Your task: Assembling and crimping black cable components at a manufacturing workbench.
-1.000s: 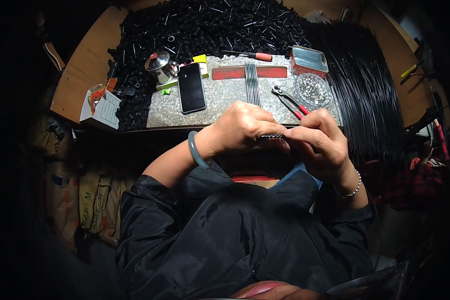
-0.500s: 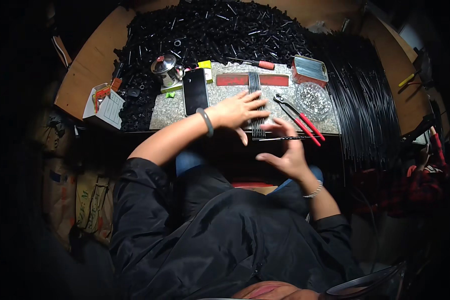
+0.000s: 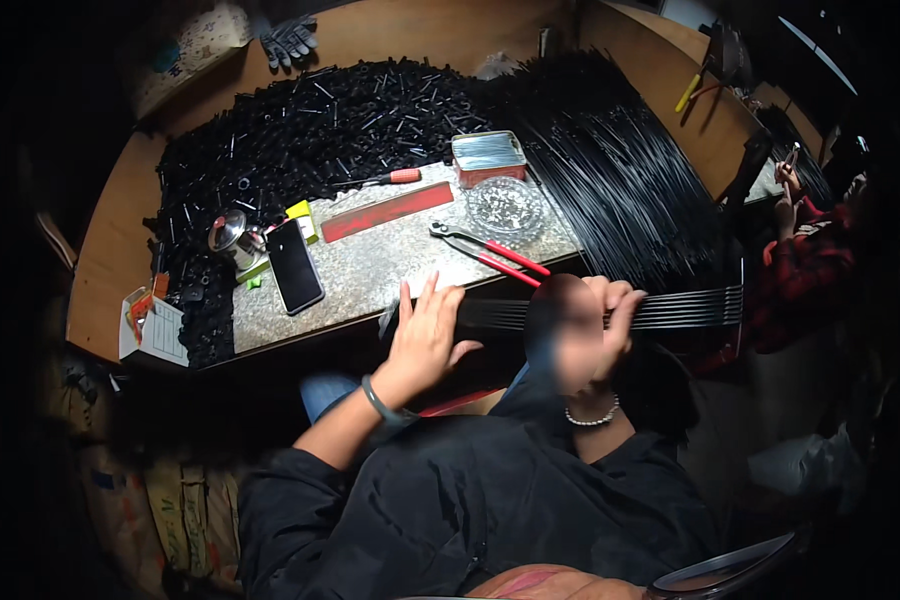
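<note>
Several thin black rods (image 3: 685, 310) lie side by side in a flat row, crosswise before the bench edge, with a thin crosspiece at their right end. My right hand (image 3: 615, 312) is closed round the row near its middle; a dark blurred patch hides part of this hand. By the row's left end is my left hand (image 3: 425, 335), fingers stretched and thumb apart; whether it touches the rods is unclear. Just beyond my right hand, red-handled pincers (image 3: 515, 257) rest on the speckled bench top (image 3: 370, 270).
A red strip (image 3: 388, 211), a phone (image 3: 295, 265), a screwdriver (image 3: 405, 176), a tin (image 3: 490, 175) and a glass dish (image 3: 470, 212) of small bits stand around. Black parts (image 3: 320, 120) and long rods (image 3: 610, 170) are heaped behind. Another person's sleeve (image 3: 810, 255) shows at right.
The view has turned. The rods have left the bench top and swung from lengthwise to crosswise, out to the right. My right hand has closed round them; my left no longer lies over them.
</note>
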A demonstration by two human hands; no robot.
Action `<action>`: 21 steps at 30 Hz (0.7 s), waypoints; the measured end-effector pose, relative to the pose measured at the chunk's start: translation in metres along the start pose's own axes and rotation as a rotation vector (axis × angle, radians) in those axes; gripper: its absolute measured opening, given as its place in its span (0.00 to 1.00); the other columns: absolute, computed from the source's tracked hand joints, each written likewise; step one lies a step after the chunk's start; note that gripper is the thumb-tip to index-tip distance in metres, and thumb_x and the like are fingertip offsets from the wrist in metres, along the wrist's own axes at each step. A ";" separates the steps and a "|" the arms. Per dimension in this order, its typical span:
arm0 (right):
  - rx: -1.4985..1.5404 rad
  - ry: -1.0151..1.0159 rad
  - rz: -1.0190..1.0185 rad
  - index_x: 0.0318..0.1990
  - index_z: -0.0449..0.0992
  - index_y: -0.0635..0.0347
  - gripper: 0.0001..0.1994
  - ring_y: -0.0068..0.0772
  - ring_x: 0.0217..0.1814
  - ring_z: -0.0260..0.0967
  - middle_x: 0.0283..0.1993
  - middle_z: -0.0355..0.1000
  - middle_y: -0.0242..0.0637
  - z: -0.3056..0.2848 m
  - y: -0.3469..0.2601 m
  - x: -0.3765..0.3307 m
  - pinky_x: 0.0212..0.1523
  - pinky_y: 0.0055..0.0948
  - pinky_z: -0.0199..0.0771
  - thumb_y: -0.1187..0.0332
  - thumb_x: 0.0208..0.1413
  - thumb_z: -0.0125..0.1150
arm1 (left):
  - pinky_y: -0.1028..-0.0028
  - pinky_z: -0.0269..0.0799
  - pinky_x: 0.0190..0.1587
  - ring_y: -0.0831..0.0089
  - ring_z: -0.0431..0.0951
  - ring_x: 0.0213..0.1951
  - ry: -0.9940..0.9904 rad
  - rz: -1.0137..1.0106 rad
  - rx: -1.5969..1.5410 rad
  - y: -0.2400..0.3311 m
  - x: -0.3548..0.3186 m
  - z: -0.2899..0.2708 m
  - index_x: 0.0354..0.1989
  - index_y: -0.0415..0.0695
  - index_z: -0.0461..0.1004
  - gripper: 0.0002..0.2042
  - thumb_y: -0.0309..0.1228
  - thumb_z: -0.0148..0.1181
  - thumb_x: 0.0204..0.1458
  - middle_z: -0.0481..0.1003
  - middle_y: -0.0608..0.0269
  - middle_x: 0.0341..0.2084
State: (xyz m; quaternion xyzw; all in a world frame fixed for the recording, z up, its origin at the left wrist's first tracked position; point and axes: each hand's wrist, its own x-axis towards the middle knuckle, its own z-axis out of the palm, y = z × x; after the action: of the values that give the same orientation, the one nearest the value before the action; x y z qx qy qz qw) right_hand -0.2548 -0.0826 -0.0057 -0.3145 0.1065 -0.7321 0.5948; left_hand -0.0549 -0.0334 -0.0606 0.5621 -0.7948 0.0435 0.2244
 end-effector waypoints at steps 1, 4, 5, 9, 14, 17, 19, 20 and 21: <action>0.076 0.021 0.066 0.25 0.55 0.49 0.19 0.24 0.29 0.54 0.21 0.49 0.24 0.000 -0.012 0.000 0.48 0.35 0.61 0.50 0.64 0.36 | 0.44 0.42 0.62 0.53 0.62 0.59 0.013 -0.025 0.065 0.017 -0.005 -0.006 0.50 0.34 0.63 0.23 0.34 0.58 0.47 0.68 0.50 0.46; 0.233 0.020 0.217 0.33 0.62 0.54 0.19 0.31 0.38 0.62 0.32 0.64 0.35 -0.001 -0.030 -0.006 0.53 0.39 0.62 0.49 0.64 0.35 | 0.52 0.50 0.63 0.66 0.75 0.35 0.199 -0.035 0.161 0.035 -0.010 -0.028 0.26 0.41 0.69 0.02 0.24 0.49 0.47 0.70 0.61 0.22; 0.108 -0.104 0.360 0.44 0.65 0.60 0.24 0.36 0.46 0.65 0.44 0.68 0.43 0.000 -0.035 -0.007 0.57 0.38 0.60 0.46 0.63 0.34 | 0.54 0.53 0.62 0.68 0.71 0.25 0.158 -0.018 0.204 0.035 -0.009 -0.049 0.21 0.44 0.64 0.05 0.24 0.47 0.47 0.63 0.63 0.16; -0.578 -0.907 0.426 0.50 0.67 0.71 0.25 0.45 0.52 0.67 0.50 0.68 0.50 0.012 -0.058 -0.050 0.53 0.38 0.66 0.64 0.48 0.65 | 0.53 0.50 0.64 0.64 0.71 0.20 -0.076 0.088 0.394 0.028 0.002 -0.136 0.21 0.42 0.62 0.05 0.22 0.43 0.47 0.64 0.60 0.13; -1.301 -0.939 -0.297 0.47 0.69 0.66 0.24 0.49 0.47 0.68 0.47 0.69 0.51 0.067 0.011 -0.035 0.47 0.38 0.68 0.74 0.38 0.64 | 0.54 0.47 0.65 0.59 0.71 0.17 -0.193 0.439 0.439 0.043 0.029 -0.180 0.21 0.40 0.66 0.03 0.24 0.48 0.43 0.65 0.58 0.09; -0.895 -0.885 0.049 0.34 0.74 0.62 0.08 0.47 0.29 0.74 0.26 0.73 0.47 0.040 0.059 -0.024 0.31 0.38 0.73 0.73 0.44 0.61 | 0.56 0.48 0.64 0.60 0.72 0.21 -0.163 0.347 0.204 0.050 0.017 -0.158 0.26 0.39 0.65 0.04 0.26 0.48 0.45 0.66 0.57 0.14; -0.607 -0.683 0.207 0.35 0.76 0.63 0.10 0.32 0.30 0.74 0.27 0.75 0.38 0.021 0.078 -0.039 0.33 0.32 0.73 0.69 0.45 0.65 | 0.57 0.49 0.64 0.61 0.72 0.25 -0.081 0.262 -0.013 0.049 0.013 -0.141 0.31 0.38 0.64 0.07 0.29 0.48 0.48 0.67 0.55 0.18; -0.400 -0.577 0.256 0.34 0.77 0.63 0.08 0.27 0.31 0.72 0.29 0.75 0.34 0.027 0.067 -0.050 0.33 0.27 0.74 0.69 0.48 0.65 | 0.58 0.50 0.64 0.61 0.72 0.27 -0.035 0.219 -0.116 0.049 0.011 -0.134 0.33 0.38 0.64 0.09 0.30 0.47 0.49 0.68 0.55 0.20; -0.392 -0.763 0.229 0.33 0.77 0.63 0.07 0.25 0.31 0.73 0.29 0.75 0.35 0.014 0.075 -0.047 0.33 0.25 0.74 0.70 0.49 0.64 | 0.59 0.50 0.64 0.62 0.73 0.29 0.012 0.177 -0.219 0.049 0.009 -0.127 0.36 0.37 0.64 0.10 0.32 0.47 0.50 0.69 0.54 0.23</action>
State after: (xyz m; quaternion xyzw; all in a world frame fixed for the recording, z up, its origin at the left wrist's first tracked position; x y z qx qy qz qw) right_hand -0.1819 -0.0552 -0.0500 -0.6551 0.0501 -0.4592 0.5979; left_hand -0.0629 0.0177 0.0660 0.4617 -0.8399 -0.0206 0.2845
